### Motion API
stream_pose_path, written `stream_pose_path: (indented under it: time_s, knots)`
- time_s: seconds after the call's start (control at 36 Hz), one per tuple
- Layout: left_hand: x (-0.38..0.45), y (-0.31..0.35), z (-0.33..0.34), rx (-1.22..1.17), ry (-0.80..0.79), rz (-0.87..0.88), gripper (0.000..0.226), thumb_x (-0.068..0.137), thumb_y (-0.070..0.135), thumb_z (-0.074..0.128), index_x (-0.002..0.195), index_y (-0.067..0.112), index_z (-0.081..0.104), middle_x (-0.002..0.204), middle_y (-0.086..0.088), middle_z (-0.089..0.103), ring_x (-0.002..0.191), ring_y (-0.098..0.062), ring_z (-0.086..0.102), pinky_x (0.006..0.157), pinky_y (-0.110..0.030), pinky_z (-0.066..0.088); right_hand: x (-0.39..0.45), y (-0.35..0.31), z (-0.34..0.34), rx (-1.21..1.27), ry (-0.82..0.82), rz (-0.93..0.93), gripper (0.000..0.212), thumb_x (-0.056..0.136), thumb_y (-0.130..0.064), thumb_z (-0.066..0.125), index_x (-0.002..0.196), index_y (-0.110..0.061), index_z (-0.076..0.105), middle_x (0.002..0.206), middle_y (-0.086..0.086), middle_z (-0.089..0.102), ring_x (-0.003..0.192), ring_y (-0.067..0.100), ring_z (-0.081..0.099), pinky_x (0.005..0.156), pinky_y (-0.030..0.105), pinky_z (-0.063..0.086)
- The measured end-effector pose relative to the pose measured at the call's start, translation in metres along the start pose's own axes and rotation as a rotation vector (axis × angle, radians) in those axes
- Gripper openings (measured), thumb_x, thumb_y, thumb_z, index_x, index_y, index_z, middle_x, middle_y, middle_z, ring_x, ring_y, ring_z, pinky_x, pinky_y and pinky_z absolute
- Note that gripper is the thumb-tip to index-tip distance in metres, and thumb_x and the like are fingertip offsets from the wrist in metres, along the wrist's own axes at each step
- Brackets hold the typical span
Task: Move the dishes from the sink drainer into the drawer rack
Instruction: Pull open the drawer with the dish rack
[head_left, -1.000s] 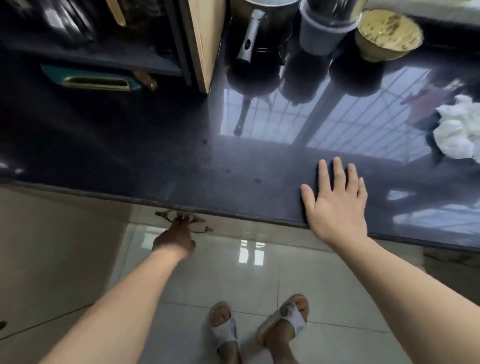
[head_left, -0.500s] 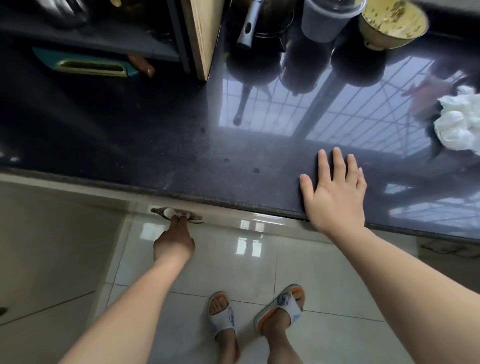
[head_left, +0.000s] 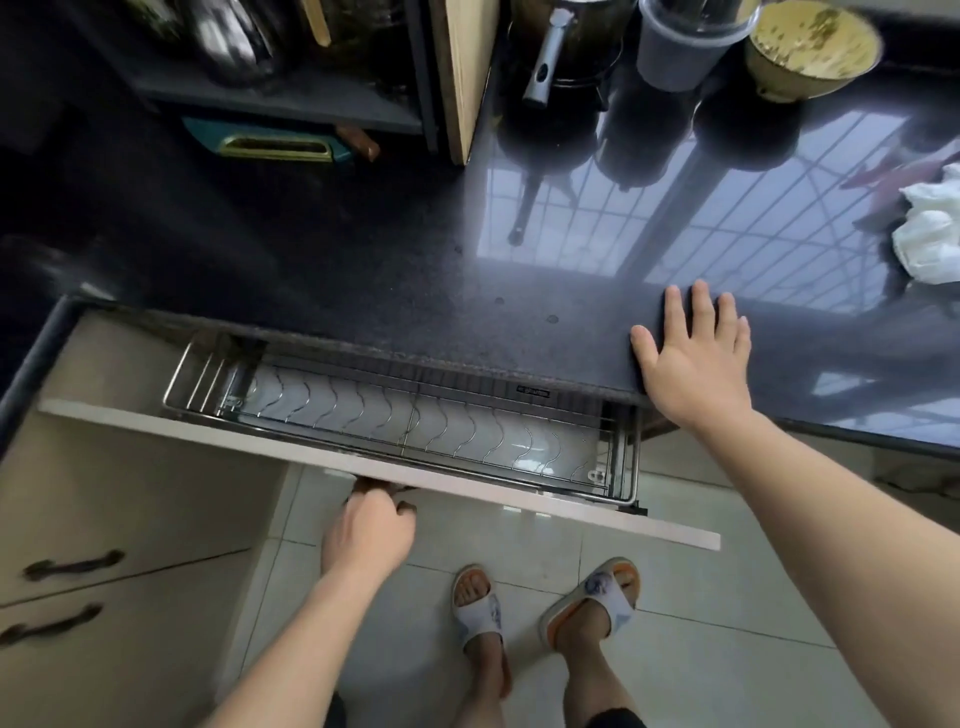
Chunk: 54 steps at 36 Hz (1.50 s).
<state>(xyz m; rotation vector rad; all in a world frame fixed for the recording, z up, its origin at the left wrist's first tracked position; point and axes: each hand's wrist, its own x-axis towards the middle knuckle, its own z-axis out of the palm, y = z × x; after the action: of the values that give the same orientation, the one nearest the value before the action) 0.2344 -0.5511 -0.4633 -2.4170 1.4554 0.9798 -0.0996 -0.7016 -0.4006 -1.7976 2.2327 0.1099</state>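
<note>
A drawer (head_left: 467, 491) below the black countertop (head_left: 363, 270) stands partly pulled out. Inside it a wire dish rack (head_left: 415, 426) shows, with a white tray under the wires and no dishes in the visible part. My left hand (head_left: 371, 530) grips the drawer's handle under the front panel; the handle is mostly hidden by my fingers. My right hand (head_left: 693, 358) rests flat on the countertop's front edge, fingers spread. The sink drainer is not in view.
At the back of the counter stand a metal pot with a handle (head_left: 561, 47), a dark plastic container (head_left: 685, 41) and a yellowish bowl (head_left: 810, 47). A white crumpled cloth (head_left: 930, 228) lies at the right. Closed drawers with dark handles (head_left: 72, 564) are at the left. My sandalled feet stand on the tiled floor (head_left: 727, 597).
My left hand has pulled the drawer outward by its handle, exposing the wire rack. My right hand has stayed flat on the counter edge.
</note>
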Motion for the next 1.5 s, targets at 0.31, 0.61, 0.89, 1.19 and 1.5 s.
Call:
stream_pose_path:
  time_s: [0.31, 0.61, 0.89, 1.19, 1.5]
  knots:
    - [-0.086, -0.053, -0.027, 0.0, -0.031, 0.091, 0.088, 0.098, 0.037, 0.061, 0.159, 0.044, -0.001, 0.136, -0.007, 0.025, 0.084, -0.025, 0.062, 0.075, -0.037, 0.054, -0.214, 0.011, 0.074, -0.132, -0.282, -0.66, 0.066, 0.086, -0.044, 0.063, 0.145, -0.021, 0.045, 0.14, 0.002, 0.059, 0.136, 0.032, 0.051, 0.122, 0.043, 0.014]
    - [-0.118, -0.061, -0.039, 0.231, -0.023, 0.103, 0.056, 0.101, 0.019, 0.04, 0.154, 0.032, 0.031, 0.135, -0.012, 0.045, 0.117, -0.029, 0.054, 0.089, -0.036, 0.044, -0.252, 0.006, 0.063, -0.104, -0.524, -0.407, 0.042, 0.102, -0.015, 0.041, 0.142, -0.023, 0.046, 0.131, 0.003, 0.062, 0.118, 0.03, 0.058, 0.099, 0.036, 0.043]
    - [-0.127, -0.076, -0.036, 0.297, -0.069, 0.127, 0.051, 0.099, 0.013, 0.038, 0.147, 0.03, 0.045, 0.131, -0.01, 0.054, 0.121, -0.031, 0.055, 0.086, -0.038, 0.045, -0.28, 0.009, 0.081, -0.093, -0.571, -0.335, 0.038, 0.099, -0.017, 0.043, 0.135, -0.028, 0.05, 0.127, 0.001, 0.064, 0.112, 0.03, 0.063, 0.092, 0.042, 0.049]
    - [-0.149, -0.075, -0.034, 0.469, -0.111, 0.165, 0.034, 0.095, 0.009, 0.039, 0.122, 0.021, 0.054, 0.123, -0.009, 0.06, 0.112, -0.032, 0.06, 0.081, -0.038, 0.046, -0.31, 0.021, 0.086, -0.107, -0.58, -0.387, 0.043, 0.092, -0.01, 0.051, 0.133, -0.022, 0.047, 0.127, 0.003, 0.062, 0.112, 0.031, 0.061, 0.09, 0.038, 0.046]
    - [-0.205, 0.0, -0.026, 0.607, -0.228, 0.156, 0.04, 0.095, 0.019, 0.042, 0.134, 0.023, 0.051, 0.135, -0.006, 0.06, 0.121, -0.029, 0.059, 0.09, -0.039, 0.046, -0.325, 0.064, 0.041, 0.158, -0.657, -0.314, 0.051, 0.097, -0.023, 0.057, 0.146, -0.019, 0.044, 0.145, 0.006, 0.052, 0.131, 0.03, 0.052, 0.105, 0.04, 0.044]
